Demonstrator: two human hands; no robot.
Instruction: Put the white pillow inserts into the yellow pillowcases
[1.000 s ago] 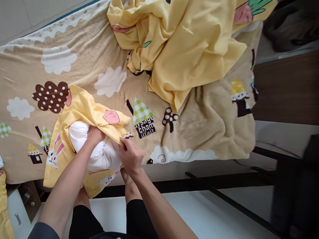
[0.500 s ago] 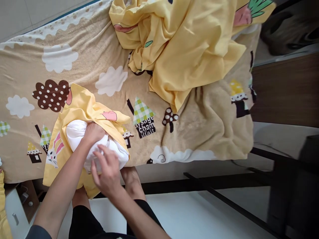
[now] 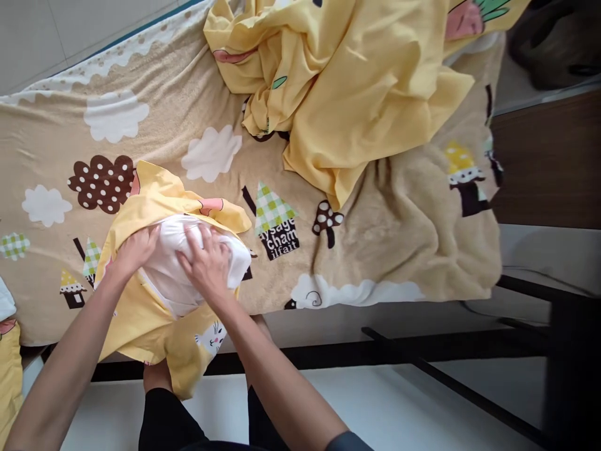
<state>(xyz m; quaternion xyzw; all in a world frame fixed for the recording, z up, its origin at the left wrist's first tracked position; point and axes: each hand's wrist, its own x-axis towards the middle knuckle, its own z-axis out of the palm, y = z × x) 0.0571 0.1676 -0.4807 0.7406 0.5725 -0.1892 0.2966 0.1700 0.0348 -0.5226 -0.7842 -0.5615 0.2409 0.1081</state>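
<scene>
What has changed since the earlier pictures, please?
The left hand has shifted left, from the middle of the white bundle to the edge of the yellow cover. The right hand has let go of the cover and moved left onto the bundle. The large yellow cloth lies as before.

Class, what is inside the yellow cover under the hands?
A white pillow shows at the opening, the right hand on it. Whatever lies deeper is hidden by the cover.

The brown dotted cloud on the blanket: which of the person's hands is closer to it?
Left. In the view, the left hand is below and to the right of the brown dotted cloud; the right hand is farther right, spread over the white bundle.
</scene>
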